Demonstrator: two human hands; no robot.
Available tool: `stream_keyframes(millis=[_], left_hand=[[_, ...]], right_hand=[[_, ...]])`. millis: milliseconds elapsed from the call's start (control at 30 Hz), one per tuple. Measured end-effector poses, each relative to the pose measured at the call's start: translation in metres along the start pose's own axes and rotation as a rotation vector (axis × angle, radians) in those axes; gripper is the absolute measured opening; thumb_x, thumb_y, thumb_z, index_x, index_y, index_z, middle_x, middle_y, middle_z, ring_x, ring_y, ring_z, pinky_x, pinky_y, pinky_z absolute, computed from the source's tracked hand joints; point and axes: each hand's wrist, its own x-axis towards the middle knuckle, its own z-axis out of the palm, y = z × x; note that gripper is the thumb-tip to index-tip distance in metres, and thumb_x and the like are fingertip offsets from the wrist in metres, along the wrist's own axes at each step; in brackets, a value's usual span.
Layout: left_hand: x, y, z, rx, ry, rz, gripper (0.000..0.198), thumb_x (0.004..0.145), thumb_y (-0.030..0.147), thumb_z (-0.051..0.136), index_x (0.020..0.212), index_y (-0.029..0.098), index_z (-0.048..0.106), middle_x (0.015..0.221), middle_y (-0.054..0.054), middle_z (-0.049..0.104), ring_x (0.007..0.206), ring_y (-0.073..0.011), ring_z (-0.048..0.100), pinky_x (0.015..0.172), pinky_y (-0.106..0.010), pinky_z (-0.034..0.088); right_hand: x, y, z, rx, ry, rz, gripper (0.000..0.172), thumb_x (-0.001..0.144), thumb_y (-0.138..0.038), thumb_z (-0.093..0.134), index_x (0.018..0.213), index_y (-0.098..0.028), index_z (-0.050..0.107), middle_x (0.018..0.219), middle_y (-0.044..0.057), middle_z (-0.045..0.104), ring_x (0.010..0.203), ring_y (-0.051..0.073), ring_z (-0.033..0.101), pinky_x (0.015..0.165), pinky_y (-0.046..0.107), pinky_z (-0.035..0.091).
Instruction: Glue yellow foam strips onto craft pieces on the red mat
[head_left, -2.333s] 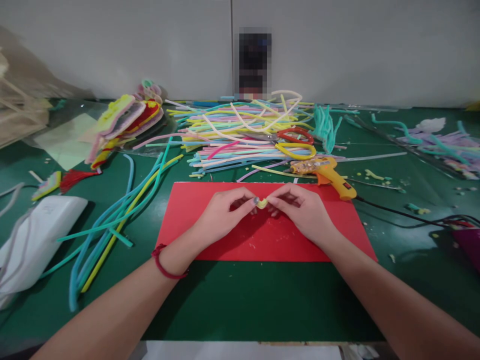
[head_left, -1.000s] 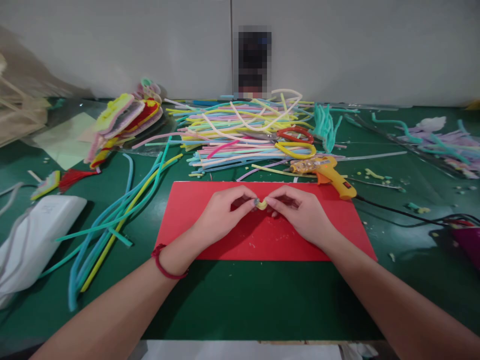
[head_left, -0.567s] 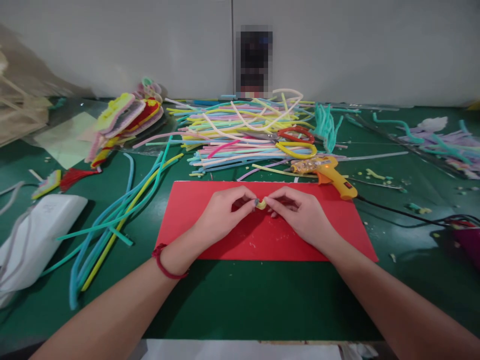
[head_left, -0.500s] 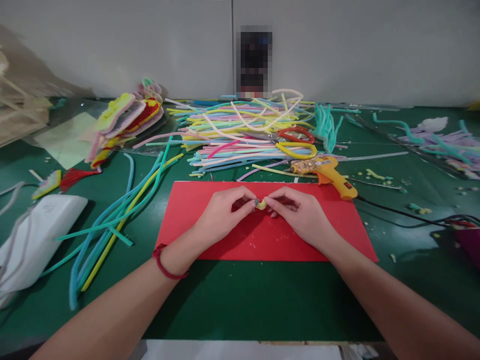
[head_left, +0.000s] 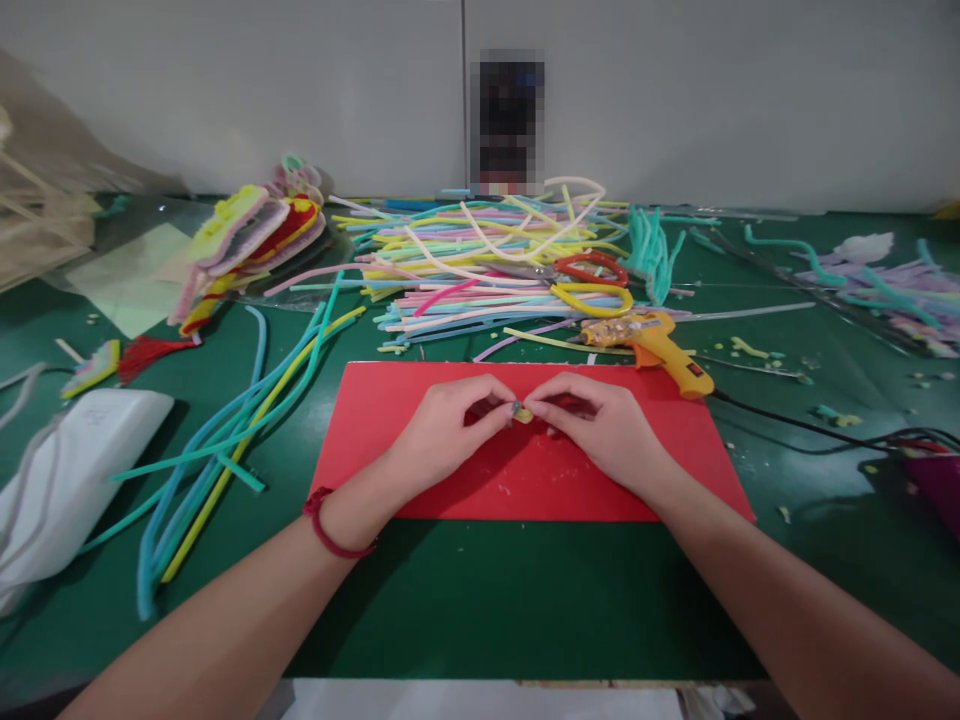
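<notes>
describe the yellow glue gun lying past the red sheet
The yellow plastic hot glue gun lies on its side on the green table top, just beyond the far right corner of the red rectangular sheet. Its nozzle end points left and looks crusted with glue, the orange trigger faces the person, and a black cord leaves its grip rightward. The left hand and right hand do not touch it; they pinch a small yellow piece.
</notes>
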Motion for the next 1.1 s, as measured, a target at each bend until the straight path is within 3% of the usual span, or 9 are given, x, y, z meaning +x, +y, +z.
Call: stream_keyframes(millis=[233,467,900,1100], left_hand=[[0.0001,-0.0022,0.0002,-0.107,0.013,-0.046,0.019,0.088,0.033,0.049,0.091,0.021,0.063,0.090,-0.001,0.070,0.083,-0.0155,0.064,0.076,-0.026,0.048],[0.0005,-0.0005,0.0020,-0.036,-0.033,-0.053,0.013,0.084,0.029,0.055,0.086,0.022,0.066,0.087,0.001,0.071,0.080,-0.0149,0.064,0.074,-0.025,0.048],[0.0011,-0.0024,0.0018,-0.088,0.025,-0.038,0.012,0.086,0.027,0.053,0.085,0.022,0.064,0.087,0.001,0.069,0.080,-0.0136,0.063,0.074,-0.023,0.047],[0.0022,-0.0048,0.0018,-0.061,0.013,-0.012,0.013,0.086,0.024,0.052,0.083,0.021,0.063,0.085,0.002,0.069,0.078,-0.0129,0.062,0.072,-0.022,0.047]], right_hand=[[0.0013,-0.0008,-0.0006,0.052,0.098,0.022,0.021,0.074,-0.041,0.068,0.078,-0.020,0.069,0.075,0.002,0.069,0.058,0.012,0.060,0.053,0.026,0.052],[0.0003,-0.0021,0.0046,0.026,0.168,0.024,0.022,0.073,-0.042,0.068,0.076,-0.020,0.068,0.075,0.003,0.069,0.061,0.013,0.061,0.052,0.025,0.051],[-0.0016,0.0011,0.0050,-0.042,0.135,-0.003,0.021,0.078,-0.041,0.063,0.081,-0.021,0.066,0.082,0.003,0.068,0.073,0.016,0.062,0.062,0.029,0.052],[0.0000,-0.0011,0.0028,0.016,0.119,0.020,0.024,0.075,-0.043,0.065,0.081,-0.020,0.066,0.084,0.004,0.068,0.067,0.014,0.061,0.056,0.027,0.052]])
